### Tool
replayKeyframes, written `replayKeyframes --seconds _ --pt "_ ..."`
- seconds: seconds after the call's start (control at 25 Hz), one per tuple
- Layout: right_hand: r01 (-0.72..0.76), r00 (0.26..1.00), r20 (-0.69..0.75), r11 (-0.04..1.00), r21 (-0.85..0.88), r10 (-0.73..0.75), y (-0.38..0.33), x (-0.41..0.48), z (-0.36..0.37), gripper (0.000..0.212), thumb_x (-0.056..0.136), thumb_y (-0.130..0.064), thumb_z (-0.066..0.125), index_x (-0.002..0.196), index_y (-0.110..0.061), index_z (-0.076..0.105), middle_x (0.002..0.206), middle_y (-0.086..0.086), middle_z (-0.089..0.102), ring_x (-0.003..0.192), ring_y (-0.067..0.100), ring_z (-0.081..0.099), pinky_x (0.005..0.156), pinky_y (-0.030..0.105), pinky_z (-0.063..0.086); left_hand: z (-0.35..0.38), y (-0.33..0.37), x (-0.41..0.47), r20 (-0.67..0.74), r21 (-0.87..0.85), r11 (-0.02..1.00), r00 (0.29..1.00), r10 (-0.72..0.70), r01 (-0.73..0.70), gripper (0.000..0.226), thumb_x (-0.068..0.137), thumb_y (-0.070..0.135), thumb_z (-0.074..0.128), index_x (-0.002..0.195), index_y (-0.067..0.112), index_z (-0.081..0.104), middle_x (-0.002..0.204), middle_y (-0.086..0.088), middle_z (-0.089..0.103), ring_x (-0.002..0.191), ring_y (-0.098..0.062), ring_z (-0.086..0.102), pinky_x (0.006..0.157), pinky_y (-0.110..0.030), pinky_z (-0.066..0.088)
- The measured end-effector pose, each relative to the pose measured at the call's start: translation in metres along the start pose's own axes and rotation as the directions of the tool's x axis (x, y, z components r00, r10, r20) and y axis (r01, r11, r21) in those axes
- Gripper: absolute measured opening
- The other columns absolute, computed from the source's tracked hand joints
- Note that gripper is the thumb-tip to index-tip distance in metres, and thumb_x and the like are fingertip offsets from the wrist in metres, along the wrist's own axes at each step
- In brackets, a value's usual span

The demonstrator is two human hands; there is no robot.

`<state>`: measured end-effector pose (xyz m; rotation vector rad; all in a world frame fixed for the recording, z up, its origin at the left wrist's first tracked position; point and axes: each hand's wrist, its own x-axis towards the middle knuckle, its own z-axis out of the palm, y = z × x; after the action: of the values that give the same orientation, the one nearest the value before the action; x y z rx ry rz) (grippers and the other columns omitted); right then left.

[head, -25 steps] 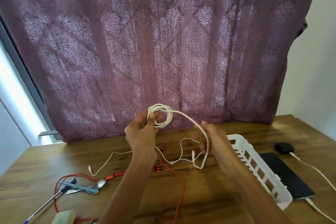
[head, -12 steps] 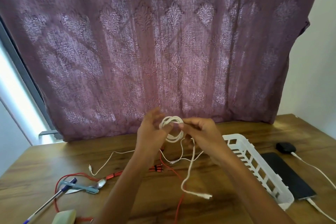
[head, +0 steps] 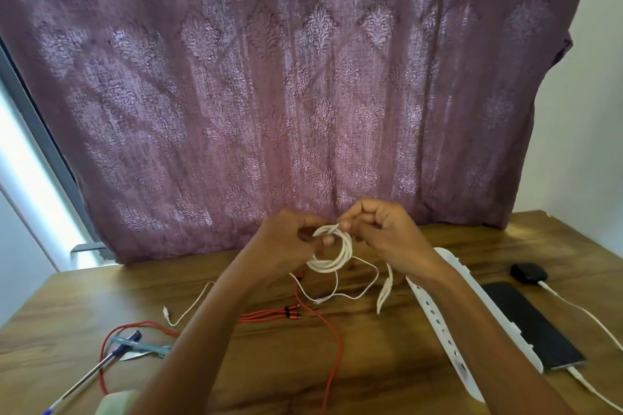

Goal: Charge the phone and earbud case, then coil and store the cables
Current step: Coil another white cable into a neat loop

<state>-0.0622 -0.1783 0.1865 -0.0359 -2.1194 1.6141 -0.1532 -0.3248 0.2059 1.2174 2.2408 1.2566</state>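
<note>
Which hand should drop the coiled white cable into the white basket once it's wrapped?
Probably the right hand: it is already gripping the white cable coil, and the white basket lies on its side, just beyond that forearm. The left hand would have to cross over.

Both forearms are extended forward and angled inward, so that the hands are brought close together above the table. The left hand (head: 286,239) is closed, thumb uppermost, on the coiled white cable (head: 332,254). The right hand (head: 387,232) is curled (fingers bent inward), its fingertips pinched on the coil's top.
</note>
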Motion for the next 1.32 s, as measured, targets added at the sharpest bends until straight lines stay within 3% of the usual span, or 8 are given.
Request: replayKeyframes --seconds 0.12,0.24,0.44,0.56,0.68,0.88,1.08,1.32 --pt "0.029 0.999 -0.031 0.999 0.028 -0.028 0.0 -0.002 -0.005 0.002 0.081 -0.008 0.066 0.079 -0.008 0.067 0.069 -0.005 0.069 0.067 0.005 0.063 0.066 0.015 0.049 0.003 0.001 -0.003 0.028 -0.224 0.972 0.997 -0.067 0.072 0.015 0.086 0.015 0.062 0.088 0.026 0.072 0.093 -0.012 0.073 0.087 -0.023 0.068 0.088 -0.046 0.051" --pt "0.061 0.966 -0.237 0.983 -0.17 -0.101 0.006 -0.006 -0.001 0.008 0.068 -0.03 0.074 0.074 -0.025 0.072 0.078 -0.002 0.067 0.073 0.012 0.061 0.066 0.017 0.047 0.01 -0.003 -0.004 -0.074 -0.361 0.928 0.989 -0.129 0.094 0.014 0.082 0.01 0.066 0.089 0.018 0.074 0.089 -0.014 0.073 0.09 -0.034 0.068 0.087 -0.052 0.052" --pt "-0.035 0.877 -0.473 0.971 -0.236 -0.084 0.021 -0.017 0.011 0.015 0.084 -0.023 0.066 0.096 -0.017 0.073 0.078 -0.009 0.072 0.072 0.005 0.067 0.07 0.025 0.054 0.018 0.001 -0.003 -0.16 -0.572 0.812 0.956 -0.244 0.112 0.014 0.083 0.008 0.064 0.093 0.003 0.071 0.089 -0.017 0.072 0.082 -0.026 0.069 0.074 -0.039 0.059" --pt "-0.009 0.846 -0.527 0.985 -0.174 -0.085 0.024 -0.025 0.021 0.01 0.087 -0.016 0.062 0.095 -0.012 0.061 0.074 -0.01 0.069 0.064 0.004 0.065 0.056 0.019 0.051 0.022 0.003 -0.002 -0.171 -0.661 0.743 0.944 -0.282 0.102 0.015 0.084 0.008 0.063 0.095 0.001 0.071 0.087 -0.016 0.072 0.078 -0.023 0.069 0.064 -0.032 0.059" --pt "-0.048 0.863 -0.504 0.99 -0.136 -0.028 0.023 -0.025 0.027 0.013 0.086 -0.009 0.063 0.082 -0.021 0.062 0.076 -0.009 0.069 0.068 0.009 0.067 0.06 0.022 0.054 0.028 0.002 -0.001 -0.247 -0.705 0.705 0.91 -0.334 0.068 0.011 0.083 0.008 0.064 0.09 0.004 0.071 0.077 -0.01 0.073 0.072 -0.019 0.069 0.061 -0.029 0.059" --pt "-0.178 0.898 -0.308 0.9 0.397 0.314 0.01 -0.024 0.029 0.016 0.091 -0.02 0.057 0.085 -0.015 0.071 0.085 0.005 0.074 0.083 0.018 0.07 0.08 0.033 0.056 0.034 -0.009 0.004 -0.431 -0.647 0.763 0.816 -0.385 0.019 0.009 0.082 0.022 0.069 0.086 0.017 0.076 0.081 -0.007 0.075 0.089 -0.033 0.069 0.083 -0.052 0.054" --pt "-0.21 0.919 -0.278 0.944 0.253 0.279 0.004 -0.023 0.029 0.01 0.08 -0.023 0.07 0.082 -0.014 0.069 0.056 -0.013 0.066 0.057 -0.004 0.061 0.059 0.015 0.047 0.042 -0.008 0.001 -0.468 -0.632 0.775 0.802 -0.37 -0.011 0.018 0.08 0.023 0.071 0.095 0.013 0.074 0.087 -0.004 0.075 0.09 -0.021 0.07 0.089 -0.045 0.052" --pt "-0.193 0.92 -0.291 0.949 0.251 0.264 0.006 -0.022 0.033 0.01 0.086 -0.011 0.064 0.094 -0.014 0.069 0.072 0.0 0.073 0.07 0.012 0.067 0.068 0.025 0.052 0.044 -0.007 -0.002 -0.378 -0.677 0.734 0.834 -0.402 0.047 0.016 0.089 0.012 0.058 0.1 0.006 0.069 0.089 -0.012 0.073 0.088 -0.027 0.069 0.081 -0.045 0.056"
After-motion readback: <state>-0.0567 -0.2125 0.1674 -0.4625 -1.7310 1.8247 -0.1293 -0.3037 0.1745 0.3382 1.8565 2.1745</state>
